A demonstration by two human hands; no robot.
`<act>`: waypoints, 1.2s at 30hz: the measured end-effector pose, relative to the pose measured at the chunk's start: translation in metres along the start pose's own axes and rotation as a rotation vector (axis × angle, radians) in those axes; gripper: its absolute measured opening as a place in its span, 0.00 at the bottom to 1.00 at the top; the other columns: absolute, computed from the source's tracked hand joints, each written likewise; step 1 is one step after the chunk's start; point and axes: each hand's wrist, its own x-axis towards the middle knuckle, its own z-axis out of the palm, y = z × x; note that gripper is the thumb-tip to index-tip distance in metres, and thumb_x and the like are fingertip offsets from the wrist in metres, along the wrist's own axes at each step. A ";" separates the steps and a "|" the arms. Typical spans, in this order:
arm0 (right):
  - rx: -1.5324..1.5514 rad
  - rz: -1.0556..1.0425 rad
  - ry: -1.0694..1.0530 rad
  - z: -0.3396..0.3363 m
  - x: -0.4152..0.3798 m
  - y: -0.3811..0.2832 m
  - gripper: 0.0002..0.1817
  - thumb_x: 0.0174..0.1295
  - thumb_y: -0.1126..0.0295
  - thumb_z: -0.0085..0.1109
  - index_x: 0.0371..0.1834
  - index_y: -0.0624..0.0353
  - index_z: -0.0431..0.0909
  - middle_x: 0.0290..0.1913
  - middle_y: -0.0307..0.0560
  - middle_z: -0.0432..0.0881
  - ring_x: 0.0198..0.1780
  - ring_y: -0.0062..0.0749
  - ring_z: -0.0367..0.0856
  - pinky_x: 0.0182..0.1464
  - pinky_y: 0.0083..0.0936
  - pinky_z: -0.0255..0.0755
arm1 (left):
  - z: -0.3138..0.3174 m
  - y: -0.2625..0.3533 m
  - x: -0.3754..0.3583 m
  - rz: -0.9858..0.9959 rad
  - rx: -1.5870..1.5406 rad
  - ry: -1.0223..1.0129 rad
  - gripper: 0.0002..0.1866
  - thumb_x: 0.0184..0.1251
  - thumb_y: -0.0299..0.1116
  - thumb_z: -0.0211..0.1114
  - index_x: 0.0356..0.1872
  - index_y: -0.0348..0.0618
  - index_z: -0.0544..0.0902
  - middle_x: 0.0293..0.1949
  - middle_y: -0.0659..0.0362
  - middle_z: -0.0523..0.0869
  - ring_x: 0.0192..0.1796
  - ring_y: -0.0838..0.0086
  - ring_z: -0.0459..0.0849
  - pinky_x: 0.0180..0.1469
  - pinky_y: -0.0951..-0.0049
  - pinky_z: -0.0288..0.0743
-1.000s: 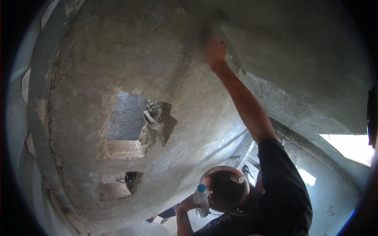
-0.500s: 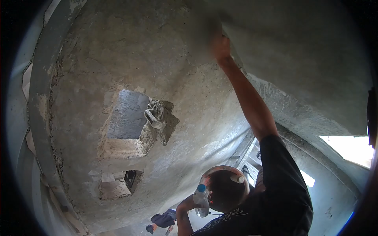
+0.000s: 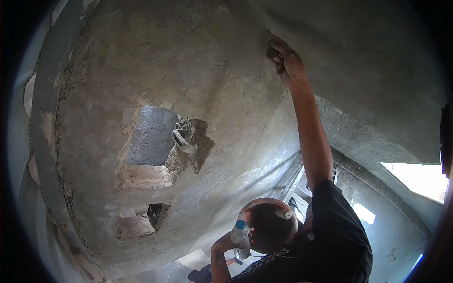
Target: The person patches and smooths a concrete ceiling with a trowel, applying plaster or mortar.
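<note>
Neither my left hand nor my right hand shows in the head view. A person in a black T-shirt [image 3: 342, 231], seen from behind and above, stands close in front of me with a band round the head [image 3: 271, 228]. That person's raised right hand [image 3: 287, 61] has curled fingers near the upper wall. A blurred patch beside it hides what, if anything, it holds. Their other hand [image 3: 225, 242] is wrapped round a clear plastic bottle [image 3: 242, 243] with a blue cap, beside the head.
The rough plastered wall [image 3: 104, 85] has a square opening [image 3: 151, 137] with broken edges and a pale looped piece [image 3: 183, 142] at its side. Below is a smaller recess [image 3: 134, 226] with a black part [image 3: 154, 213]. Another person [image 3: 202, 273] in dark clothes is partly visible low down.
The co-worker's raised hand has moved right, out of the blurred patch, and its curled fingers now show. The bottle has hardly shifted. The person in the background has moved lower and right.
</note>
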 end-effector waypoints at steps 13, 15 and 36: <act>-0.062 0.065 0.151 -0.003 0.008 0.011 0.13 0.61 0.74 0.54 0.45 0.73 0.72 0.46 0.56 0.76 0.46 0.38 0.80 0.51 0.31 0.78 | -0.005 -0.013 0.002 0.046 0.026 0.002 0.43 0.46 0.29 0.74 0.67 0.40 0.63 0.52 0.58 0.76 0.52 0.68 0.78 0.57 0.66 0.71; -0.023 0.042 0.134 -0.005 0.010 0.012 0.13 0.59 0.75 0.56 0.43 0.72 0.72 0.44 0.57 0.75 0.43 0.38 0.80 0.48 0.29 0.80 | -0.007 -0.015 0.002 0.082 0.000 -0.019 0.43 0.47 0.29 0.74 0.67 0.40 0.62 0.51 0.58 0.76 0.52 0.68 0.79 0.56 0.67 0.72; -0.737 -0.779 0.159 0.046 0.055 0.025 0.17 0.54 0.79 0.59 0.48 0.72 0.76 0.41 0.52 0.83 0.41 0.33 0.83 0.47 0.28 0.78 | -0.013 -0.019 0.005 0.014 0.024 -0.007 0.44 0.42 0.28 0.75 0.65 0.44 0.64 0.63 0.57 0.71 0.63 0.67 0.71 0.66 0.62 0.62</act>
